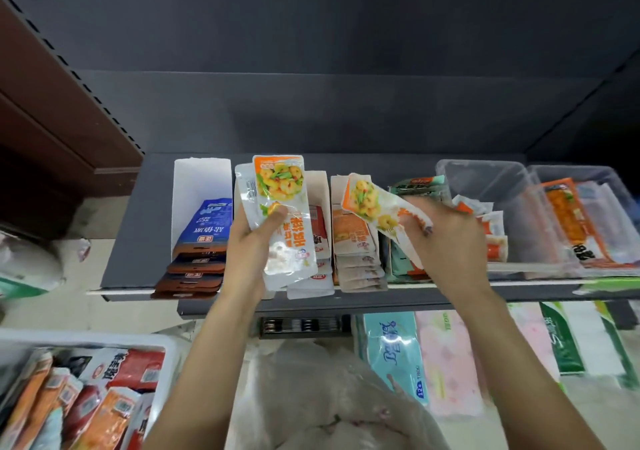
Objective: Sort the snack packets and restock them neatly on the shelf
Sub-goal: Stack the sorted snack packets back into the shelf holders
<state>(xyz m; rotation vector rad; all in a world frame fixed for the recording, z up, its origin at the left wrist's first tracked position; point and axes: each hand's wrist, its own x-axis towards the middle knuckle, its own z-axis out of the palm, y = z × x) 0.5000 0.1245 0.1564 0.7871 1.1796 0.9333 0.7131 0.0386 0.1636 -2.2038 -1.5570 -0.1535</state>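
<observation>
Here's the left hand (258, 233) up over the shelf (138, 228), fingers wrapped behind a small stack of shrimp-print packets (282, 217) and the thumb pinning the front one flat, while the right hand (446, 238) has its fingers curled round a single matching packet (374, 207), tilted just above the white divider boxes (202, 179). These look light and floppy, glossy film with clear windows, so I'd judge them slippery against each other; a pinch across the lower half, thumb in front, seems the safest hold, since a stack gripped by one edge could fan out. Orange top band, yellow shrimp with green bits, orange lettering lower down. Matching orange packets (351, 238) already sit filed in the box below the right hand, a likely home.
</observation>
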